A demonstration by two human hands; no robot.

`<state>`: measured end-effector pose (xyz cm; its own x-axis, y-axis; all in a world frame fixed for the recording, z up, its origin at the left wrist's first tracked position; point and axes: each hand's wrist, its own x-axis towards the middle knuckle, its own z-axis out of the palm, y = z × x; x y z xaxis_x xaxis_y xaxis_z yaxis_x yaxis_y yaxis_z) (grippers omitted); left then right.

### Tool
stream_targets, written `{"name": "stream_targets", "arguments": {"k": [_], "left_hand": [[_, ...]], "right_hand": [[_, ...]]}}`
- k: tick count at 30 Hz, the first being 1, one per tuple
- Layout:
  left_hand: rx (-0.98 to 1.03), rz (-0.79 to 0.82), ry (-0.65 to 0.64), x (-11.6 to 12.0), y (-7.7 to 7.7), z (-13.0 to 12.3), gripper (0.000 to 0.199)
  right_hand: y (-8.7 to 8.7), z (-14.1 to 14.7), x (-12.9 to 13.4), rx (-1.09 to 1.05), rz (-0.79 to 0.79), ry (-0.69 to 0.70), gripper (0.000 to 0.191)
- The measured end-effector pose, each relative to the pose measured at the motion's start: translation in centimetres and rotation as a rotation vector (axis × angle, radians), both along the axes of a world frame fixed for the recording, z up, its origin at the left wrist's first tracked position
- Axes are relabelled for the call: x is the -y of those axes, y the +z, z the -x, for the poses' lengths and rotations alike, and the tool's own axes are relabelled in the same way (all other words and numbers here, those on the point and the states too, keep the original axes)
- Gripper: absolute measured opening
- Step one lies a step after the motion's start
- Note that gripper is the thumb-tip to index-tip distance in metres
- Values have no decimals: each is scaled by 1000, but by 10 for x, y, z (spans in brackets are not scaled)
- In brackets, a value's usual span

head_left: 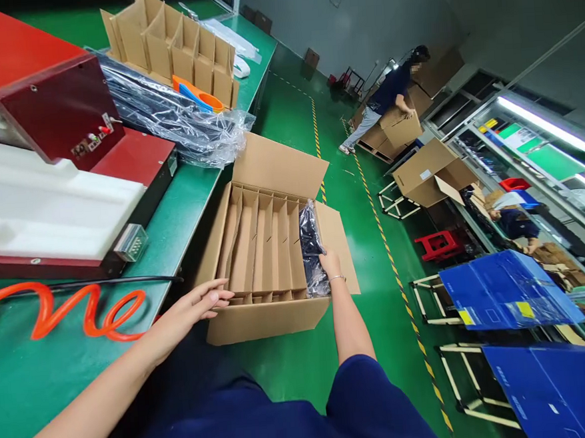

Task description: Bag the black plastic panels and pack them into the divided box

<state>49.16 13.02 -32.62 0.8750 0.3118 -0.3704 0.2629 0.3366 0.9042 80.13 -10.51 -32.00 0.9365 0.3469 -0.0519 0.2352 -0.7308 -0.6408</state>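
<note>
An open cardboard box (272,320) with its flaps folded out stands below me beside the workbench. Upright cardboard dividers (263,241) split its inside into several narrow slots. In the rightmost slot lies a black item in clear plastic wrap (311,238); its exact kind cannot be made out. My right hand (332,264) is closed on this wrapped item at the box's right side. With fingers stretched out, my left hand (208,300) is at the near left corner of the box and holds nothing.
On the green workbench (173,234) are a red machine (59,108), an orange coiled hose (43,310), plastic-wrapped black items (165,114), orange-and-blue scissors or a tape tool (198,95) and another divider insert (175,44). Blue boxes (508,291) stand right; a person (389,95) handles cartons behind.
</note>
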Motion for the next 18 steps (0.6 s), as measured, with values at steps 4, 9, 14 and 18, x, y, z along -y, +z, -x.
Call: {"name": "stream_targets", "arguments": {"k": [4,9,14,18], "left_hand": [[-6,-56,17,-3,-11,-3,65],[12,-99,-53,-4,-29,-4,66],[5,-116,-57,-2,-35,-3,67],[-2,-159,-52,0,-32,-3,69]], "right_hand": [[-18,-6,6,-9,-28,-7,30],[-39,-21,17,3,-67,-55,48],[-55,-29,22,14,-104,-79,56],[-62,-31,25,26,-145,-41,53]]}}
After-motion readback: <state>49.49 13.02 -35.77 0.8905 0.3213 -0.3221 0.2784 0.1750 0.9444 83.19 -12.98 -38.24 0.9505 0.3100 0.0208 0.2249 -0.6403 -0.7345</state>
